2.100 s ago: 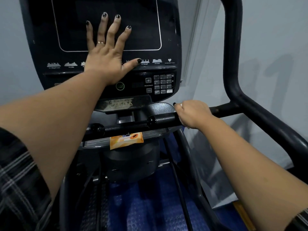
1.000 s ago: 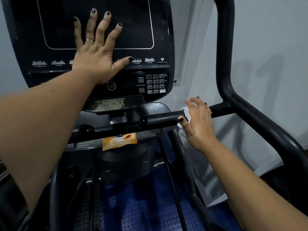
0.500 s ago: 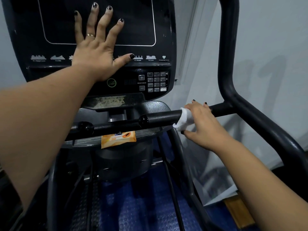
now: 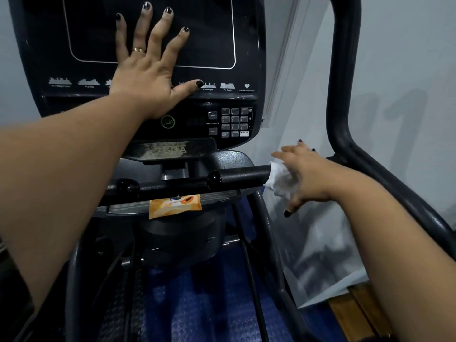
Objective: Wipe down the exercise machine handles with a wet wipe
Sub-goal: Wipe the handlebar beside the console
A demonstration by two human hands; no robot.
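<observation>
White wet wipe (image 4: 280, 180) lies under right hand (image 4: 311, 175), on black handle (image 4: 241, 177)

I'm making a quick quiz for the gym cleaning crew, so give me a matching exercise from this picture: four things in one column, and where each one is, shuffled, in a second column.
1. left hand
2. wet wipe
3. orange packet
4. keypad

A. lower right of the console
B. on the ledge below the handle
C. flat on the console screen
D. on the handle, under the right hand

Pairs: 1-C, 2-D, 3-B, 4-A.
</observation>
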